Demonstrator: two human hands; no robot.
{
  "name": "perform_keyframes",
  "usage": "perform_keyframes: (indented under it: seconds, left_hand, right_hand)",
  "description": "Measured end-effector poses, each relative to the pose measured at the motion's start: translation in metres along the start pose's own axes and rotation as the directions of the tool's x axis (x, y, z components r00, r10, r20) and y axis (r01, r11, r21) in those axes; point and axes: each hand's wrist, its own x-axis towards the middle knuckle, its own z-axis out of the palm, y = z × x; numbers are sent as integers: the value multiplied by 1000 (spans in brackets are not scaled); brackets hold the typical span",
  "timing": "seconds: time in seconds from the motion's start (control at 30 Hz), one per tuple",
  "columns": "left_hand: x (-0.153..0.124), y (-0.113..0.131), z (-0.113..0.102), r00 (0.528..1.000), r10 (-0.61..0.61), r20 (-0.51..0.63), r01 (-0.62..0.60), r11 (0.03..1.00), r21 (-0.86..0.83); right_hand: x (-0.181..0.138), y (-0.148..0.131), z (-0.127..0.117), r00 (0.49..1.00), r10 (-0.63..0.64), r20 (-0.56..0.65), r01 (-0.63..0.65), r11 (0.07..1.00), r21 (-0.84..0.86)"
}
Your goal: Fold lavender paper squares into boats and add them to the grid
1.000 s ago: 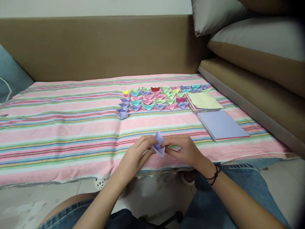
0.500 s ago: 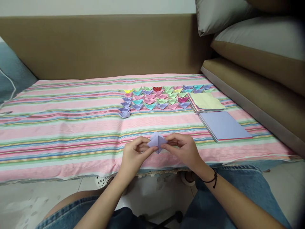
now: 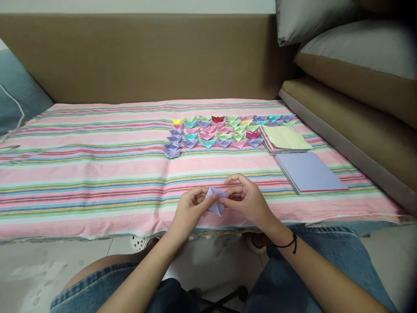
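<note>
A small folded piece of lavender paper [image 3: 216, 208] is held between both hands above the near edge of the striped cloth. My left hand [image 3: 193, 209] pinches its left side, the thumb pressed on the front face. On the other side, my right hand [image 3: 249, 201] grips it with thumb and fingers, the index finger raised off the paper. Beyond the hands, folded paper boats in many colours stand in rows, among them a red boat [image 3: 218, 119], a yellow boat [image 3: 177, 122] and a lavender boat [image 3: 172, 153] at the near left end.
A stack of yellow-topped paper [image 3: 286, 138] lies right of the boats, with a lavender-topped stack [image 3: 314, 172] nearer me. Brown and grey cushions [image 3: 352, 108] are piled along the right. A brown backrest [image 3: 140, 58] closes off the far side of the striped cloth [image 3: 81, 174].
The lavender paper has been turned and tilted in the hands. My left thumb has moved onto its front, and my right index finger has lifted away. The view has shifted slightly.
</note>
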Motion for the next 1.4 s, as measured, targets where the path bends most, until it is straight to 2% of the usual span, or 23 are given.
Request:
perform_keyframes:
  seconds: [0.1, 0.33, 0.53, 0.73, 0.97, 1.07, 1.23, 1.4]
  left_hand:
    - [-1, -1, 0, 998, 18, -52, -16, 999, 36]
    - [-1, -1, 0, 994, 17, -106, -20, 1000, -22]
    - [-1, 6, 0, 999, 20, -47, -18, 999, 36]
    - [-2, 5, -2, 999, -6, -44, 8, 999, 44]
    - [-3, 9, -6, 991, -30, 128, 10, 988, 156]
    - [-1, 6, -7, 995, -24, 98, 12, 993, 116]
    - [2, 1, -8, 999, 4, -35, 1, 989, 147]
    - [1, 4, -8, 999, -47, 18, 43, 984, 172]
  right_hand:
    - [0, -1, 3, 1000, 15, 15, -15, 1000, 27]
    - [0, 5, 8, 996, 66, -62, -57, 988, 143]
    - [1, 4, 5, 998, 36, -53, -31, 996, 84]
    - [1, 1, 5, 999, 20, -34, -18, 998, 62]
    - [-1, -7, 0, 998, 25, 52, -25, 1000, 9]
    - [0, -5, 2, 999, 29, 14, -29, 1000, 11]
    - [2, 3, 6, 1000, -2, -1, 1, 1000, -19]
    - [2, 3, 3, 993, -120, -5, 116, 971, -208]
